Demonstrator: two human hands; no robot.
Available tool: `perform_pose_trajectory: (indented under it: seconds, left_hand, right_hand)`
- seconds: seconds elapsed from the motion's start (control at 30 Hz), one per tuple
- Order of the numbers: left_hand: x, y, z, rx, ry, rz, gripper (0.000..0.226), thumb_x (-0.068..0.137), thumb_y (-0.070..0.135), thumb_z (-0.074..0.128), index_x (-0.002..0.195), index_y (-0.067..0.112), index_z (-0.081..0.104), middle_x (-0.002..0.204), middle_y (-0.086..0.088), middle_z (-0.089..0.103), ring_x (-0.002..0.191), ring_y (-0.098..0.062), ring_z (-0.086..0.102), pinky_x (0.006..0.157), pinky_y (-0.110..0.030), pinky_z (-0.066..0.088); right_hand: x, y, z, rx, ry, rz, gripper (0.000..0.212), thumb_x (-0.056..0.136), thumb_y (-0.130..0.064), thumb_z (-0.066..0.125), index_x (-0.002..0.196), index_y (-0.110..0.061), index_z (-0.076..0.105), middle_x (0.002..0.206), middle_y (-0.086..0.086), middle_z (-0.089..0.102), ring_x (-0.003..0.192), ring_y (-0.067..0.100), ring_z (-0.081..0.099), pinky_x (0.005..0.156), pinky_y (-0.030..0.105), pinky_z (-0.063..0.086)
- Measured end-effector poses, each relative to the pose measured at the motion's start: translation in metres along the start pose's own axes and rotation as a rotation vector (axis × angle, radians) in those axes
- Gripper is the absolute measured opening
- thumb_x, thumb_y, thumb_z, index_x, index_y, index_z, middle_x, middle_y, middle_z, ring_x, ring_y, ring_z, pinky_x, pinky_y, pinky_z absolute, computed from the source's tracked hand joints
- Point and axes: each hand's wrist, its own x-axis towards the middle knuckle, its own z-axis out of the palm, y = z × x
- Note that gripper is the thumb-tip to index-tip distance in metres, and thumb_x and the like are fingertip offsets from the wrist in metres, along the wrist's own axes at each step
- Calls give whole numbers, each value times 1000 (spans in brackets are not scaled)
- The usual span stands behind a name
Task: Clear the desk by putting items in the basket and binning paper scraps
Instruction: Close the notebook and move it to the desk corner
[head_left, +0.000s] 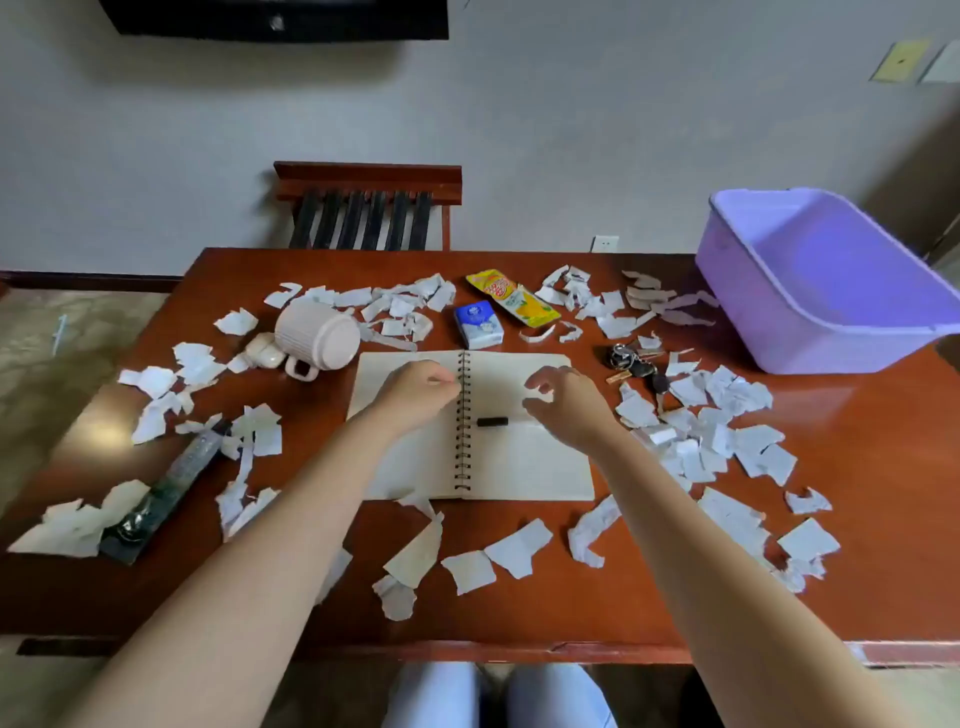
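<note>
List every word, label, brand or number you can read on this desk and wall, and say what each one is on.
No text is legible.
yellow pouch: red print, too blurred to read.
blue pack: white emblem, too small to read.
paper scraps: any print is too faint to tell.
black panel on the wall: small pale emblem, blurred.
notebook: the open pages show no writing.

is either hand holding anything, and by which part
The right hand holds nothing, fingers loosely curled over the right page of the notebook. The left hand is at the spiral binding near its top; whether its grip closes there cannot be told.
</note>
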Motion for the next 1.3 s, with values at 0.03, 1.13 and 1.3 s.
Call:
perform_pose_trajectory:
  seconds: [0.03,1.13,1.3]
  left_hand:
    - [-2,-6,6,18,-7,4,32,92,25,52,120,14,60,128,-2,57,119,-18,50,93,-28,40]
    - [-19,-52,44,276,-8,125,43,100,18,28,140,18,43,152,-5,30,139,-22,27,111,-34,24]
    - [-17,-64,33,139,53,117,40,97,18,41,135,13,49,143,-5,46,131,-21,41,106,-31,33]
  right_hand:
    - [-3,2,6,-65,27,-9,32,91,-26,59,122,-18,60,126,7,57,113,22,52,84,31,47]
    - [-11,-29,88,-97,295,219,29,95,-39,41,109,-17,54,104,4,66,97,25,59,91,39,39]
    - [-27,-18,88,-191,300,-55,51,92,-43,53,137,-23,42,136,4,44,126,24,39,100,39,37]
